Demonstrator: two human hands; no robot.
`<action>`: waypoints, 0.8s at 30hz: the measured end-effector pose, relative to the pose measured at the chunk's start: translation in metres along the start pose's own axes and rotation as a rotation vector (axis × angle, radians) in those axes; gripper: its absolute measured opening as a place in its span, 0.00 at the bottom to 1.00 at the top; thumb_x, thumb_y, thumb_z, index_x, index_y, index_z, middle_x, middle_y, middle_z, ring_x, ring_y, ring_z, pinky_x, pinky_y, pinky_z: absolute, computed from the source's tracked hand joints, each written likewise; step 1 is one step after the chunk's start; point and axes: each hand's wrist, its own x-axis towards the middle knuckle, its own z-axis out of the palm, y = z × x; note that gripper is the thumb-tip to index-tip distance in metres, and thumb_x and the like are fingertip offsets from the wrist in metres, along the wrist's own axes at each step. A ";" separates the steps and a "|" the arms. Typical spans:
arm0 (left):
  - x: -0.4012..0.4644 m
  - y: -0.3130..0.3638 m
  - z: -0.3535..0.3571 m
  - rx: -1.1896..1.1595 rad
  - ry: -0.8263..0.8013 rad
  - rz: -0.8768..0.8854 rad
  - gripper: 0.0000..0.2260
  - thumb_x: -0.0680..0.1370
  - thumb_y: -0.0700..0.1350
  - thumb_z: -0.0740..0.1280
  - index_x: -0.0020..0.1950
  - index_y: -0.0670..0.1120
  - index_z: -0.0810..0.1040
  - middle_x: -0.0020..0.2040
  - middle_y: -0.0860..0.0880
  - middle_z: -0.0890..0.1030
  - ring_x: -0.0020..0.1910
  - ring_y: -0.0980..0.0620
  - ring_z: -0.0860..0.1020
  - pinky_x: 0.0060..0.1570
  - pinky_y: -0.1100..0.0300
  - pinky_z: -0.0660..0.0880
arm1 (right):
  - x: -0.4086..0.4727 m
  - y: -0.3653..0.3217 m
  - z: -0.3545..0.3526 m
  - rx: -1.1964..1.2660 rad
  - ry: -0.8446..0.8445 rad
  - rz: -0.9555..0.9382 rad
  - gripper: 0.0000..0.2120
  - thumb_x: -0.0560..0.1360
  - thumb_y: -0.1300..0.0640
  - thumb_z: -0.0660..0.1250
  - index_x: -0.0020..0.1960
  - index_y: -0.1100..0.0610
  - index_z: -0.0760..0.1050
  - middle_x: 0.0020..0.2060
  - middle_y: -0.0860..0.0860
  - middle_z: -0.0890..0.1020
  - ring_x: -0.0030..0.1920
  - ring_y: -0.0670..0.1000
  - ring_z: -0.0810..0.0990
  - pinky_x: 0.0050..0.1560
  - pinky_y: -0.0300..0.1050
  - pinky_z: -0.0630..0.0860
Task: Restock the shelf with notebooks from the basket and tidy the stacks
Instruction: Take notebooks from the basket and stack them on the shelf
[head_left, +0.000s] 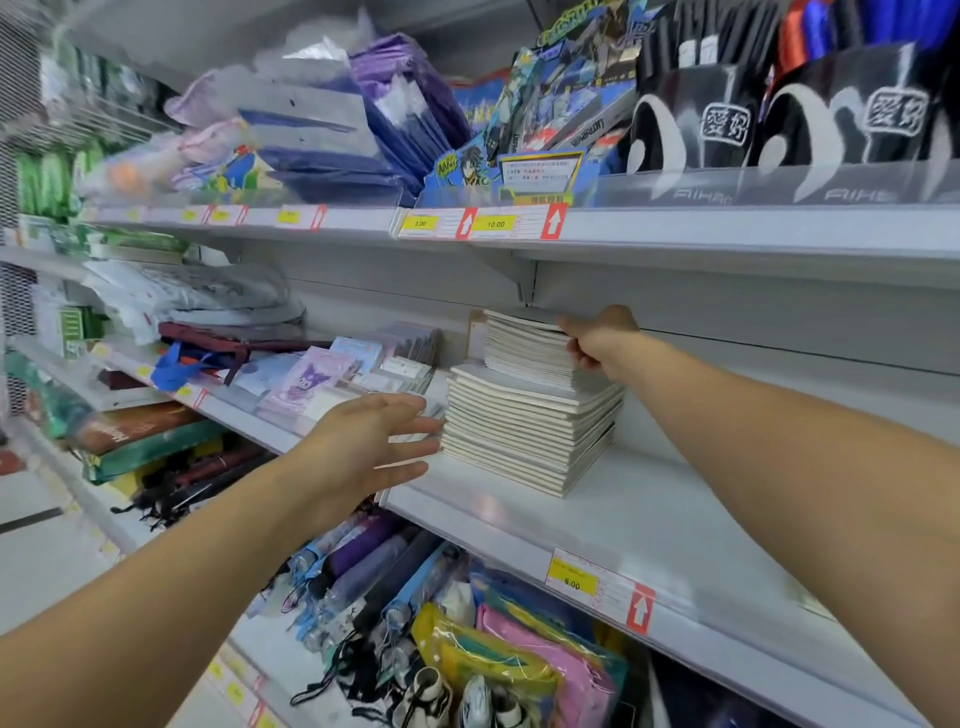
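Head view: we reach both bare arms toward the middle white shelf (649, 519) of a stationery aisle, where the notebooks sit in two piles, one on the other. The lower stack (524, 441) of white-edged notebooks rests on the shelf board, its corners fanned slightly out of line. On top of it sits a smaller upper stack (530, 345), set back and turned a little against the pile beneath.

Our right hand (602, 338) grips the right edge of the upper stack, fingers curled over its top cover and thumb side against the page edges. Our left hand (374, 436) is spread flat, fingers straight and together, their tips touching the left side of the lower stack near its base; it holds nothing.

Just left of the notebooks lie small cartoon-printed pads (322, 379) in clear wrap, with folded bags further left. A yellow price tag (571, 577) reading 5.00 sits on the shelf's front rail below the stacks, beside a red arrow marker. The shelf above carries blue and purple folders (363, 130) and black boxes with white lettering (831, 119). Below, bundled umbrellas (363, 577) and bright plastic pouches (524, 660) fill the lower tier. The basket is not in our view.
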 end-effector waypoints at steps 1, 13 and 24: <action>-0.001 0.000 -0.001 0.005 0.003 -0.004 0.11 0.80 0.46 0.66 0.61 0.46 0.77 0.54 0.47 0.84 0.48 0.51 0.85 0.43 0.58 0.80 | 0.002 0.001 0.001 -0.100 0.042 -0.012 0.12 0.77 0.52 0.71 0.45 0.61 0.78 0.31 0.55 0.80 0.26 0.50 0.75 0.23 0.38 0.69; -0.012 -0.007 -0.018 0.061 0.053 -0.042 0.10 0.80 0.46 0.66 0.60 0.46 0.78 0.55 0.47 0.83 0.53 0.48 0.83 0.49 0.55 0.80 | -0.007 -0.001 0.015 -0.545 0.179 -0.227 0.16 0.80 0.51 0.66 0.55 0.64 0.78 0.55 0.61 0.82 0.56 0.62 0.80 0.49 0.48 0.74; -0.007 -0.012 -0.013 0.083 0.041 -0.083 0.09 0.81 0.46 0.65 0.60 0.46 0.78 0.56 0.46 0.83 0.53 0.47 0.82 0.49 0.55 0.81 | 0.000 -0.006 0.012 -0.704 0.109 -0.294 0.14 0.81 0.56 0.64 0.57 0.66 0.77 0.56 0.63 0.80 0.57 0.63 0.80 0.47 0.45 0.71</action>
